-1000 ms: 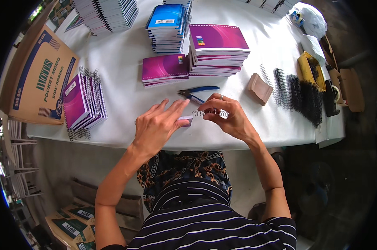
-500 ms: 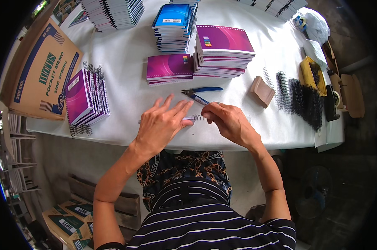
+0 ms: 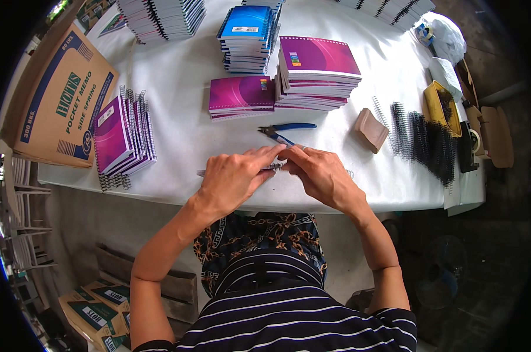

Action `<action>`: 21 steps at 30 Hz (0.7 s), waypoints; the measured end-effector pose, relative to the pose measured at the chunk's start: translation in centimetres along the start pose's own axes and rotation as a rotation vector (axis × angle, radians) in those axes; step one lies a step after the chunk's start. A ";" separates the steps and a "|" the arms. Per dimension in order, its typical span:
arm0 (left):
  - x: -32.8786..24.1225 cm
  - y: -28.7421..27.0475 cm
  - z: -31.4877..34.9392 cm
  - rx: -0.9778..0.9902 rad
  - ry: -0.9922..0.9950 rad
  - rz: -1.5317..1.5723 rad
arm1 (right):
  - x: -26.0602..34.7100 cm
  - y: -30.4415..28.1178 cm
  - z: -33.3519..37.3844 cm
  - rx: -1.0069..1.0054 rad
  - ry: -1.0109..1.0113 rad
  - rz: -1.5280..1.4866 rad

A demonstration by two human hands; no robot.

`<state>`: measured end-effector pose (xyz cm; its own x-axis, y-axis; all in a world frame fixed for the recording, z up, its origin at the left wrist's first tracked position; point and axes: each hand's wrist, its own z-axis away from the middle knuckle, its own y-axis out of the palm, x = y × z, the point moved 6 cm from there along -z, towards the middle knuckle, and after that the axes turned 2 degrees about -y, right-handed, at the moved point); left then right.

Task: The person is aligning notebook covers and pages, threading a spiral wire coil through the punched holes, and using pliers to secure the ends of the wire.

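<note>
Near the table's front edge, my left hand [image 3: 227, 179] bends over a small notebook [image 3: 201, 173], fingers together and thumb on the near side. Most of the notebook is hidden under that hand. My right hand [image 3: 324, 176] pinches a dark wire spiral coil [image 3: 276, 166] at the notebook's edge. Part of the coil shows between the two hands, and its far end sticks out past my right hand. The fingertips of both hands nearly meet. Just beyond them lie blue-handled cutting pliers [image 3: 295, 126], one handle partly behind my fingers.
Purple notebooks stand in a tall stack [image 3: 318, 58] and a low stack [image 3: 242, 94], behind the pliers. Coil-bound purple notebooks [image 3: 110, 135] sit left by a cardboard box [image 3: 66, 100]. To the right are a brown block [image 3: 371, 130], loose black coils [image 3: 430, 144] and a yellow tray [image 3: 435, 97].
My left hand's raised, spread fingers have come down and together, moving right toward my right hand. The right hand stays nearly in place on the coil.
</note>
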<state>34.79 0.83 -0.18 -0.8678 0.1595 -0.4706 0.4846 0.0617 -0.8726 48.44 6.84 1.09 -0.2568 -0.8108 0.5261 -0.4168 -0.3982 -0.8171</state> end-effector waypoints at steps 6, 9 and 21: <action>0.2 0.4 0.0 0.081 -0.027 -0.032 | 0.3 -0.1 -0.4 0.102 0.179 -0.149; 0.3 0.7 0.3 0.170 0.035 -0.113 | -1.8 -0.5 0.5 0.127 0.270 -0.317; 1.0 -1.2 1.9 -0.007 0.179 -0.285 | -12.9 -10.0 5.3 0.082 0.594 -0.240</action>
<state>33.13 -0.97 0.10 -0.9358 0.3049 -0.1770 0.2266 0.1355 -0.9645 60.50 19.01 1.25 -0.6134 -0.3288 0.7181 -0.4606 -0.5897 -0.6634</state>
